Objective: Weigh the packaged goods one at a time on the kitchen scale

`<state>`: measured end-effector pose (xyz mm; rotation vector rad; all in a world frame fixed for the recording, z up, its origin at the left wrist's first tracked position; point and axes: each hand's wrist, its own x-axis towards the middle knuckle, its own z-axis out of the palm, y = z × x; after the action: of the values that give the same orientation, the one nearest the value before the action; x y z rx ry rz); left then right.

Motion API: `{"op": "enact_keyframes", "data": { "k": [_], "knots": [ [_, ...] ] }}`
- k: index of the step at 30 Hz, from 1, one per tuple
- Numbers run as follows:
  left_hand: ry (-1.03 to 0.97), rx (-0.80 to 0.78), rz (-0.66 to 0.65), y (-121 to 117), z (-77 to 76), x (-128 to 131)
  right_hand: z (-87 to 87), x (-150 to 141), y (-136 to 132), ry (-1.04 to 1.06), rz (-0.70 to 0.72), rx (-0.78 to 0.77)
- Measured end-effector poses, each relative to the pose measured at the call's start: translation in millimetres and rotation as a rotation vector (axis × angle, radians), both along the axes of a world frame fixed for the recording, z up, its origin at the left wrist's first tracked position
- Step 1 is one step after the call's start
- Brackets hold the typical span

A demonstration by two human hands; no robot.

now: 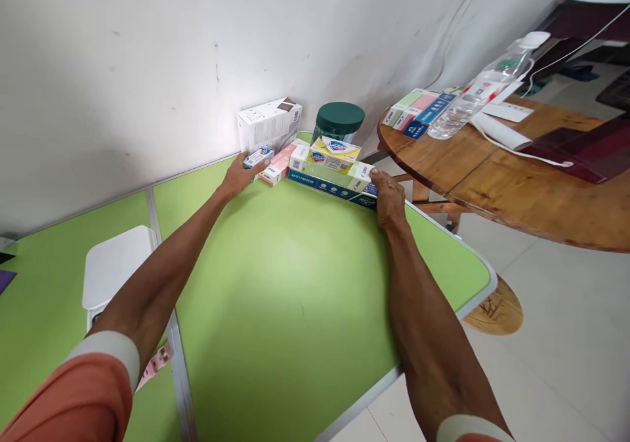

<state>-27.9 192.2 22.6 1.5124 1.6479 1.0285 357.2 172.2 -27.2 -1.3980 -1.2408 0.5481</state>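
Observation:
At the far end of the green table (290, 265), my left hand (237, 178) is closed around a small blue-and-white soap box (258, 156). My right hand (390, 198) grips the right end of stacked long toothpaste boxes, a light green one (325, 169) over a dark blue one (319, 187). On top of that stack sits a yellow soap box (335, 154). A pink box (280, 164) lies between my left hand and the stack. Behind my left hand a white carton (270, 125) stands against the wall.
Behind the stack stands a jar with a dark green lid (340, 115). A wooden table (497, 186) at right bears more boxes (418, 110), a leaning plastic bottle (485, 90) and cables. A white kitchen scale-like object (117, 265) and a pink item (160, 358) lie near my left arm.

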Motion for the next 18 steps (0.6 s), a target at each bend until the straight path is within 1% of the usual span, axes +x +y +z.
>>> {"op": "enact_keyframes", "data": {
  "k": [1,3,6,9,13,18],
  "knots": [
    [0.009,-0.009,-0.010,3,0.9,2,2.7,0,0,0.043,0.001,-0.035],
    [0.035,-0.002,0.011,6,0.7,5,8.1,-1,-3,0.164,0.018,-0.095],
    [0.100,0.021,0.082,5,-3.8,11,14.1,-4,-10,0.295,0.124,-0.154],
    [0.150,0.031,0.099,1,-9.4,12,18.8,-9,-20,0.308,0.231,-0.190],
    [0.232,0.051,0.088,-9,-12.9,7,28.2,-18,-34,0.283,0.331,-0.238],
    [0.302,0.054,0.106,-37,-11.4,-3,39.3,-33,-49,0.324,0.458,-0.322]
  ]
}}
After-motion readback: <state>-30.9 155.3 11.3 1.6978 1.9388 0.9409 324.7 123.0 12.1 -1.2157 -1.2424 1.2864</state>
